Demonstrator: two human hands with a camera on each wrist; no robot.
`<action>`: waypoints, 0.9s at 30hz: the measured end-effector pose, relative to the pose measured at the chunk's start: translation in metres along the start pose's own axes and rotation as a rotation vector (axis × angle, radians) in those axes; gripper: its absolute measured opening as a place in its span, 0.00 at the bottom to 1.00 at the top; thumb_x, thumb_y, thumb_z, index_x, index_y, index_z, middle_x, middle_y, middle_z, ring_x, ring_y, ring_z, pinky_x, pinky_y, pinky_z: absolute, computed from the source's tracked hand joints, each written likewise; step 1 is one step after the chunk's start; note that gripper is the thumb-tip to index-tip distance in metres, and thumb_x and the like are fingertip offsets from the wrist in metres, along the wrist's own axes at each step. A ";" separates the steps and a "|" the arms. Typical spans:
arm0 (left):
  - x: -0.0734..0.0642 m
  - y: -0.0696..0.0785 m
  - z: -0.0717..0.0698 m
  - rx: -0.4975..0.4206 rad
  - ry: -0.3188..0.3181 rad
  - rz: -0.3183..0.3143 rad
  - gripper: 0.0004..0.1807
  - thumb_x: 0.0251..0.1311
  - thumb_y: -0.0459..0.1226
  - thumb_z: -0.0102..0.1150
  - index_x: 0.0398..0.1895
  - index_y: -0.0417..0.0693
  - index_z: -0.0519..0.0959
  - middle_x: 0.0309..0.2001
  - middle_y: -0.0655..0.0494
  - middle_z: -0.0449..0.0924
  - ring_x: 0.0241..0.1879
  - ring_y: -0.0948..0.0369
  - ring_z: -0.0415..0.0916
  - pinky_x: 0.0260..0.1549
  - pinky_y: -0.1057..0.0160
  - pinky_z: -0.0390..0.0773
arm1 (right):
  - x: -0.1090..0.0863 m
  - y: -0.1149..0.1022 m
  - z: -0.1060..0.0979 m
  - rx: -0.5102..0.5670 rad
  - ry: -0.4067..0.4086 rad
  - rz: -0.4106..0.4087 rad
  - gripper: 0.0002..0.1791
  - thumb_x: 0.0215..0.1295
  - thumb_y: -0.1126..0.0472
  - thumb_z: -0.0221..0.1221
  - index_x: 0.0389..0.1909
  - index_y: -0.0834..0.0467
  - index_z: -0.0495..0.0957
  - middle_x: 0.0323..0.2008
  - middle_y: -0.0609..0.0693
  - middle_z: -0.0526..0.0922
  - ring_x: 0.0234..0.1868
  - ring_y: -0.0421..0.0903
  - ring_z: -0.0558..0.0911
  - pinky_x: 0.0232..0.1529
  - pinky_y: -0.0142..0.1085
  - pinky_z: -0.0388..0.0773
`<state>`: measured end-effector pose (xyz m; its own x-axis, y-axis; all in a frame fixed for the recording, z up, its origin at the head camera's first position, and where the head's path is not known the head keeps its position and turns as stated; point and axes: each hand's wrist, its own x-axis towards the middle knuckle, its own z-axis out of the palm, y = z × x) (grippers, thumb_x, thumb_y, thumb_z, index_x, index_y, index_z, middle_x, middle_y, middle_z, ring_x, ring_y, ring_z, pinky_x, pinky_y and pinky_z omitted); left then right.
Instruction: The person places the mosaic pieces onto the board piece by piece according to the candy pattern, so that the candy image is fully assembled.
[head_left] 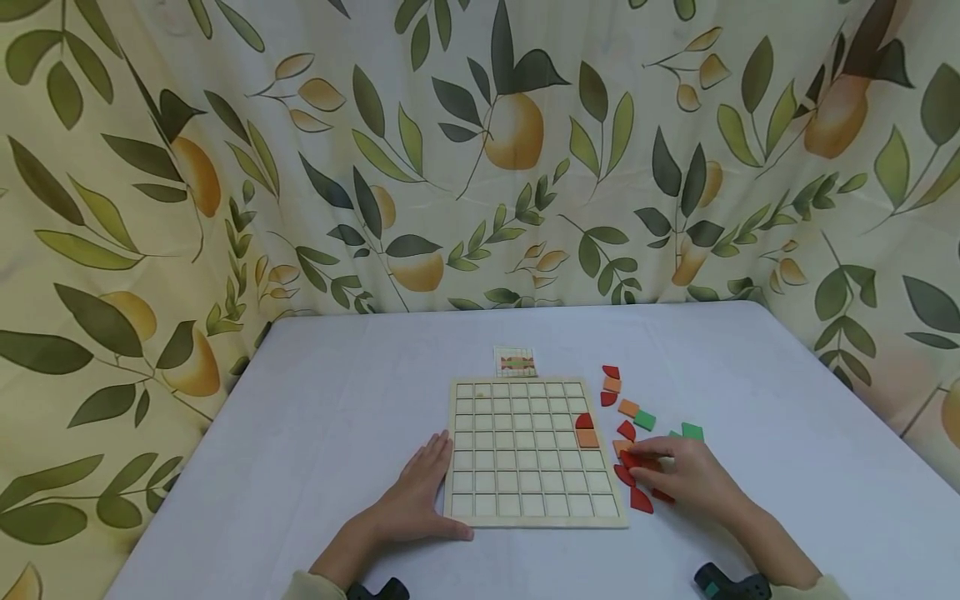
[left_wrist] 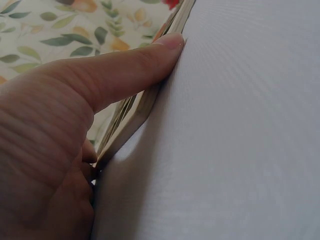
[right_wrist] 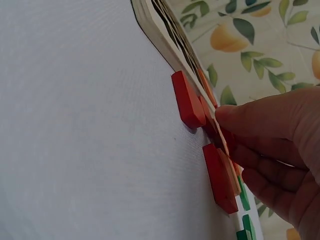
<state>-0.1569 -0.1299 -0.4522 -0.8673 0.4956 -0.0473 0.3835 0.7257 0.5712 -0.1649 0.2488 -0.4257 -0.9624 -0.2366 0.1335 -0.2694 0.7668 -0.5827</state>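
Observation:
A pale wooden grid board (head_left: 525, 522) lies on the table with a red rounded piece (head_left: 583, 421) and an orange square tile (head_left: 587, 438) in its right-hand cells. My left hand (head_left: 422, 492) rests against the board's lower left corner, fingers extended along the left side and thumb on the front edge. To the right of the board, my right hand (head_left: 686, 475) pinches a red quarter-round piece (head_left: 628, 459) among the loose pieces, its fingertips partly hiding it. In the right wrist view, red blocks (right_wrist: 188, 102) lie just below the thumb and fingers.
Loose red, orange and green pieces run along the board's right side, including a green tile (head_left: 644, 420) and a red piece (head_left: 641, 500). A small pattern card (head_left: 516, 362) lies behind the board. A leaf-and-fruit curtain (head_left: 480, 208) hangs past the table's back edge.

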 end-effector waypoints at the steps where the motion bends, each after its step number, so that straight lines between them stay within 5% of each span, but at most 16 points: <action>1: 0.000 0.000 0.000 -0.003 -0.002 -0.002 0.68 0.34 0.68 0.62 0.71 0.36 0.42 0.72 0.46 0.37 0.70 0.54 0.31 0.65 0.51 0.39 | 0.000 -0.001 0.001 0.001 0.002 -0.008 0.18 0.49 0.62 0.69 0.42 0.62 0.82 0.36 0.49 0.83 0.40 0.48 0.79 0.34 0.31 0.79; 13: 0.001 -0.001 -0.001 0.004 -0.001 0.000 0.69 0.34 0.69 0.62 0.71 0.37 0.42 0.72 0.46 0.36 0.70 0.55 0.30 0.65 0.51 0.39 | 0.006 -0.013 0.010 0.052 -0.019 -0.064 0.19 0.50 0.61 0.68 0.44 0.63 0.82 0.38 0.50 0.83 0.39 0.45 0.80 0.36 0.32 0.79; 27: 0.000 -0.001 0.000 -0.003 -0.001 0.001 0.69 0.33 0.69 0.62 0.71 0.37 0.42 0.72 0.46 0.36 0.70 0.55 0.30 0.65 0.51 0.38 | 0.012 -0.013 0.019 -0.012 -0.007 -0.145 0.16 0.47 0.62 0.69 0.40 0.57 0.84 0.35 0.43 0.83 0.37 0.41 0.79 0.35 0.28 0.77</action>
<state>-0.1576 -0.1302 -0.4530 -0.8665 0.4968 -0.0480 0.3831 0.7236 0.5741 -0.1723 0.2244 -0.4315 -0.9130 -0.3497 0.2102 -0.4063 0.7314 -0.5477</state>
